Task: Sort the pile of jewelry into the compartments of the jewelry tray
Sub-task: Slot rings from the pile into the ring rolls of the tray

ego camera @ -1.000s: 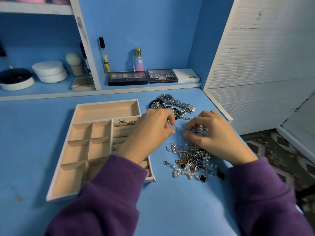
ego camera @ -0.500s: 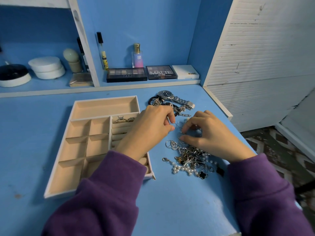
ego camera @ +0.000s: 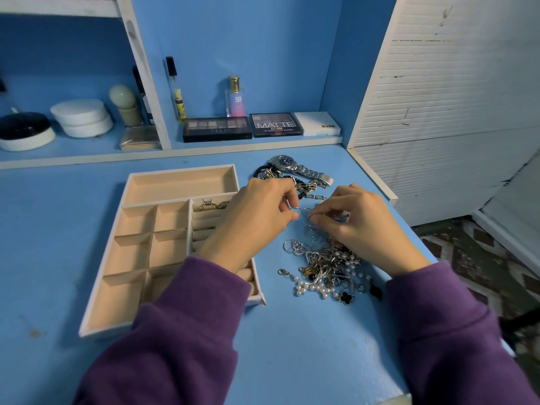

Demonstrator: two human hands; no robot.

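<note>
While the tangled pile of silver chains, hoops and white pearl strands (ego camera: 324,258) lies on the blue desk (ego camera: 292,346) just right of the tray, one thin silver ring (ego camera: 295,210) is raised at its far edge. The left hand (ego camera: 257,220) pinches that ring between thumb and forefinger, the other fingers curled; the right hand (ego camera: 368,229) is curled too, its fingertips (ego camera: 317,218) nipping a fine strand or hoop of the tangle just beside the ring, though exactly what it holds is too small to tell. The beige compartmented jewelry tray (ego camera: 181,185) sits partly under the left wrist, with a couple of silver rings (ego camera: 211,204) in its upper slotted section; a silver-banded wristwatch (ego camera: 295,166) lies beyond the pile.

The risk, as I judge it, is that the ring is hooked into the tangle; pulling it free could drag chains along, tighten knots, or flick small pieces toward the desk's right edge, which is near. Compared with half a second ago, the right fingertips have come up closer to the ring; the left hand's pinch, the pile and the tray look unchanged.
</note>
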